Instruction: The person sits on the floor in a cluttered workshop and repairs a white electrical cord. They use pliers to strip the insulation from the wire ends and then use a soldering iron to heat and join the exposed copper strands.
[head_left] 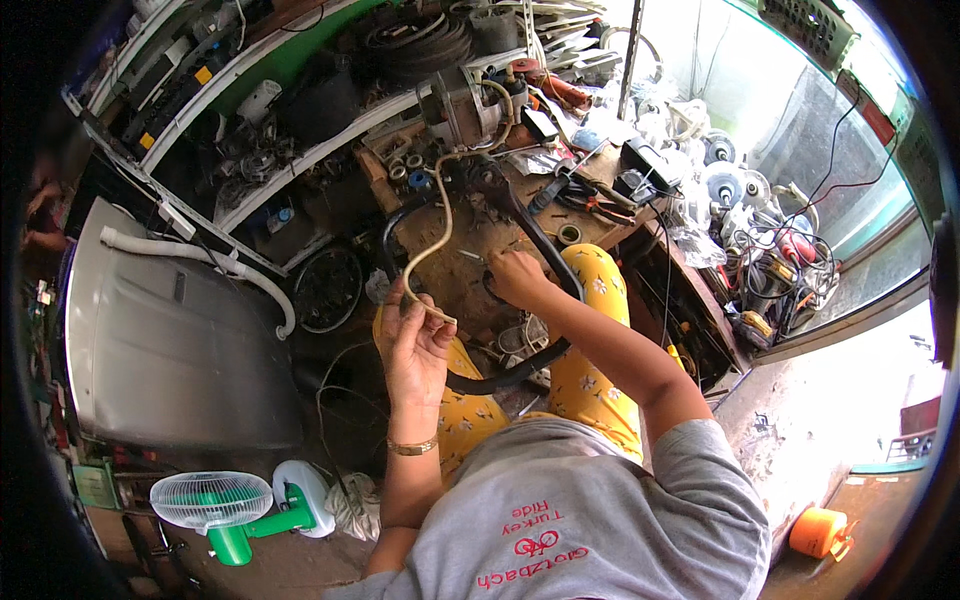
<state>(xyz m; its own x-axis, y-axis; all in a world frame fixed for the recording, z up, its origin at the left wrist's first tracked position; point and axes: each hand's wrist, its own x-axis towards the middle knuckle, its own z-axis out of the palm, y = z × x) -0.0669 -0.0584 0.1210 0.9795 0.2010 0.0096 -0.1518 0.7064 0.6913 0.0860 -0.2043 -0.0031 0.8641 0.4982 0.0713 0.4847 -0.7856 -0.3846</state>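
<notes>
Cream hose (446,205), arching over the worn wooden desk (474,222) from a metal canister (462,112) on the far side to the left hand (415,345), near end held between thumb and fingers. Likely light, springy, smooth; best held close behind that end. Right hand (520,278) curled, but unable to tell what fills that grip. Nearby, dull black rounded loop (505,378).
</notes>
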